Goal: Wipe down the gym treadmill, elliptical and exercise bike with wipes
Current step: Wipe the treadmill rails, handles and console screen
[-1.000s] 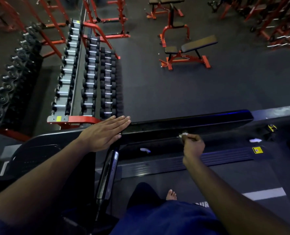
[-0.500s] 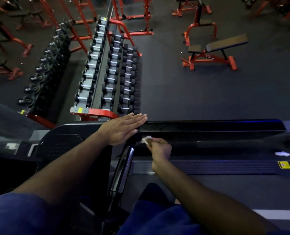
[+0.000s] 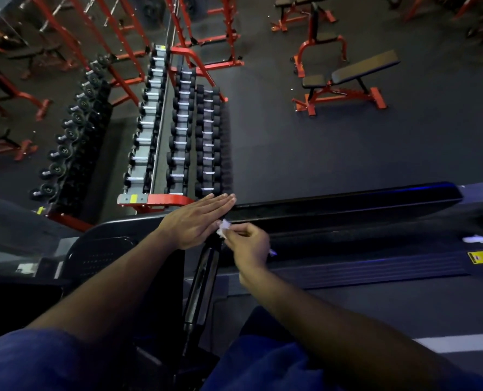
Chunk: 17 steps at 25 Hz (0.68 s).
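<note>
Our little white wipe (image 3: 223,228) is pinched in the fingers of our right hand (image 3: 248,245). It sits at the left end of the long black bar (image 3: 347,203) of the treadmill, right where the bar meets the upright post (image 3: 203,275).

A second ago the wipe was far out along the bar, off to the right. Since then it has slid left, all the way to the near end. We think that means this pass along the bar is just about done.

Our left hand (image 3: 198,220) lies flat on the bar's end, fingers straight, holding nothing. It has stayed there the whole time. Now the wipe is just beside its fingertips, so there is no more room to go left.

To the right the bar runs long and bare. Below it is the ribbed side strip (image 3: 375,270) with a yellow sticker (image 3: 479,258); it may need wiping too. The walking belt (image 3: 347,311) sits below that, in front of our legs.

Past the bar's far edge is the dark floor (image 3: 347,153), well below. The dumbbell rack (image 3: 178,136) stands beyond our left hand, and a red bench (image 3: 347,80) is well away.
</note>
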### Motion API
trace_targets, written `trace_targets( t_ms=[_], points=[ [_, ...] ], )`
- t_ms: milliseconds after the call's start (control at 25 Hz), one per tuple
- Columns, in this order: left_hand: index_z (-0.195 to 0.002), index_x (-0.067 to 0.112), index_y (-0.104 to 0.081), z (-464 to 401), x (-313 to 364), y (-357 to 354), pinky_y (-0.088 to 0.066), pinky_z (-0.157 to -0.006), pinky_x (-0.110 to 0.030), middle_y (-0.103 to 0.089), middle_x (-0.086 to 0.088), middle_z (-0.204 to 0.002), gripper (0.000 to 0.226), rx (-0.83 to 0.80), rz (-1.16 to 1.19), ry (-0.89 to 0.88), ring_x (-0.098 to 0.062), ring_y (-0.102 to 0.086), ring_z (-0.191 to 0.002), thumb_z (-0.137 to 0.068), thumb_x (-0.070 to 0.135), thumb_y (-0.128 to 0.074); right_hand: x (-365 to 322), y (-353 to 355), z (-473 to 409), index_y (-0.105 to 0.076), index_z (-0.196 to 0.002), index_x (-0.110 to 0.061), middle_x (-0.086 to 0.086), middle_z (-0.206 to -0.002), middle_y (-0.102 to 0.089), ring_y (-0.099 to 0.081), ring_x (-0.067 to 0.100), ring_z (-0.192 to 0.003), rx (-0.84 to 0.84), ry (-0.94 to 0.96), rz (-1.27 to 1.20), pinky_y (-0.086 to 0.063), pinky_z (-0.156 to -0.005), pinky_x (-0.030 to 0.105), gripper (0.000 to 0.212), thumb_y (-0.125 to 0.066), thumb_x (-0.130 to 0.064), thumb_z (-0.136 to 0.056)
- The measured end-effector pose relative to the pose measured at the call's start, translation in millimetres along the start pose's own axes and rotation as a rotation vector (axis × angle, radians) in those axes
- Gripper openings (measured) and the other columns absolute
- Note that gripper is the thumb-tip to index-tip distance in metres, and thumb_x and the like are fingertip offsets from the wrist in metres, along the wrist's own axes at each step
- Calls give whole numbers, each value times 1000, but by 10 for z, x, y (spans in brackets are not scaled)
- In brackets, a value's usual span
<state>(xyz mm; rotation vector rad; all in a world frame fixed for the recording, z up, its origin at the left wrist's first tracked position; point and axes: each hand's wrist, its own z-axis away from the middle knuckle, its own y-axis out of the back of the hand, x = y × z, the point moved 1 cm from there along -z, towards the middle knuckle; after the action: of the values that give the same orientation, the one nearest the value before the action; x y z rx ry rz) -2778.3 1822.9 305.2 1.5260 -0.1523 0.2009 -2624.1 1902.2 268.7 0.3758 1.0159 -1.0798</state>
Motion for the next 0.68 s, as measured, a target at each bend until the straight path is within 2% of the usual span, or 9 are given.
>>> trace_targets(
  t_ms=[80,160,280,360,400,480,600,680],
  points=[
    [-161,10,-18,-4,20,3,-23,-125,-47,-21,-5,-168,58,0,-16,5,-13,-15,-156,-109,31,-30,97,20,-22,-72,-75,-13,6,-79,-76,-75,25,-85,-76,-28,76,-61,-83,45,14,-86,-9,-76],
    [-162,11,-17,-14,22,16,-23,-125,-47,-19,-5,-168,58,-14,-18,14,-14,-14,-156,-109,34,-27,140,332,-128,-68,-77,-11,11,-84,-75,-74,28,-87,-55,-56,47,-61,-85,43,16,-82,-3,-79],
    [-162,12,-14,-29,29,8,-21,-126,-46,-18,-4,-169,58,-20,-26,12,-13,-11,-157,-110,36,-24,177,1044,-368,-60,-83,-1,29,-99,-68,-70,29,-75,124,-162,-220,-63,-67,31,17,-66,14,-87],
    [-162,13,-13,-43,12,11,-22,-125,-47,-17,-3,-169,59,-25,-18,22,-13,-12,-157,-110,36,-24,229,1268,-523,-59,-83,1,35,-102,-63,-70,32,-71,193,-213,-357,-62,-60,29,17,-62,17,-87],
    [-162,13,-13,-37,-3,3,-23,-125,-48,-17,-3,-169,59,-34,-22,32,-13,-13,-156,-110,37,-24,237,1229,-581,-58,-81,0,33,-99,-63,-69,35,-74,179,-233,-396,-63,-62,30,18,-61,16,-88],
    [-162,11,-14,-24,-17,-31,-26,-124,-49,-19,-4,-169,59,-49,-43,28,-15,-16,-156,-109,36,-25,288,952,-653,-55,-80,-3,23,-88,-62,-65,33,-82,77,-289,-468,-62,-77,35,22,-54,15,-93],
    [-161,6,-18,-54,-33,-56,-26,-124,-49,-22,-9,-168,60,-51,-39,26,-18,-19,-156,-108,33,-28,397,559,-615,-50,-81,-5,16,-85,-60,-61,28,-96,-142,-396,-533,-48,-104,43,25,-44,12,-99],
    [-160,4,-20,-61,-40,-65,-24,-125,-48,-23,-10,-167,60,-65,-60,32,-19,-19,-156,-108,32,-29,492,489,-609,-48,-79,-7,12,-84,-60,-60,26,-99,-220,-438,-558,-46,-107,42,28,-43,12,-99]
  ],
)
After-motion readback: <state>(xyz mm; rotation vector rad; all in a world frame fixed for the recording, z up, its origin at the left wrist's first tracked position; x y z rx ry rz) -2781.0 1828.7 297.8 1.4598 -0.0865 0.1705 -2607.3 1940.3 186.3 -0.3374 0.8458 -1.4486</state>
